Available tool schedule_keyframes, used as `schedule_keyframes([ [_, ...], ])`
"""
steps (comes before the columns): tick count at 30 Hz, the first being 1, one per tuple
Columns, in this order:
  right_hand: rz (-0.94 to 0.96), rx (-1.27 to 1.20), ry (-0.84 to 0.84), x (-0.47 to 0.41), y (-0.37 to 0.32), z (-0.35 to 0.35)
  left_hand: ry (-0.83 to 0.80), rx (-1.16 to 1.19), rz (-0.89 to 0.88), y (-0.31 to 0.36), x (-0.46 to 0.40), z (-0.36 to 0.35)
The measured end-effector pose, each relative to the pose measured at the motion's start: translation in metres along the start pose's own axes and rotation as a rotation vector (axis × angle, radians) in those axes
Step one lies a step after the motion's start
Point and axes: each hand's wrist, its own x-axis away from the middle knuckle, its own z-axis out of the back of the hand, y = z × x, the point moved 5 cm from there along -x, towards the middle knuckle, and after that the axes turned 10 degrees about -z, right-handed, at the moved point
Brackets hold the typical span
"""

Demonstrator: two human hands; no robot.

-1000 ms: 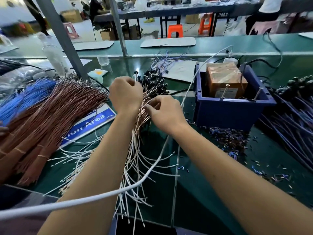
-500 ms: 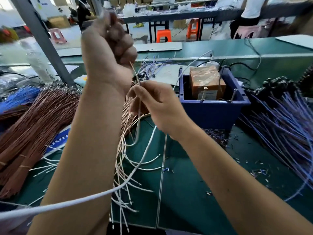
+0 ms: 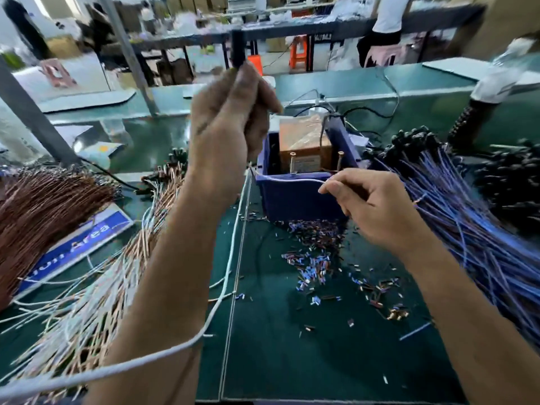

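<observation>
Both hands are busy with one wire lead above the green tabletop [image 3: 292, 355]. My left hand [image 3: 228, 127] is raised high at the centre, its fingers curled round a black connector [image 3: 237, 48] that sticks up out of the fist. My right hand [image 3: 377, 206] is lower and to the right, thumb and forefinger pinching a thin white wire [image 3: 292, 179]. That wire stretches from under my left hand across the front rim of a blue plastic bin [image 3: 292, 203]. A brown box [image 3: 304, 141] sits inside the bin. Bits of cut insulation [image 3: 312, 252] are scattered on the tabletop just in front of the bin. A bundle of brown wires [image 3: 43, 206] lies far left, loose white and copper wires [image 3: 117, 273] lie beside my left forearm, and blue wires [image 3: 467, 217] fan out on the right.
</observation>
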Motion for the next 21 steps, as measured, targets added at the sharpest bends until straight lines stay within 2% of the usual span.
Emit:
schedule_keyframes([
  [3, -0.020, -0.018, -0.019, 0.011, 0.010, -0.009, -0.089, 0.130, -0.003, -0.019, 0.023, -0.029],
  [6, -0.035, -0.034, -0.088, 0.020, 0.016, -0.023, -0.031, 0.310, 0.112, -0.044, 0.033, -0.045],
  [11, 0.006, 0.188, -0.085, 0.022, 0.017, -0.037, 0.063, 0.673, 0.175, -0.059, 0.029, -0.033],
  [13, 0.008, 0.107, -0.083, 0.021, 0.017, -0.034, 0.092, 0.752, 0.167, -0.064, 0.026, -0.018],
  [17, -0.058, 0.014, -0.163, 0.019, 0.025, -0.029, 0.119, 0.745, 0.145, -0.072, 0.025, 0.010],
  [21, -0.146, -0.004, -0.235, 0.021, 0.033, -0.032, 0.075, 0.592, 0.160, -0.074, 0.030, 0.010],
])
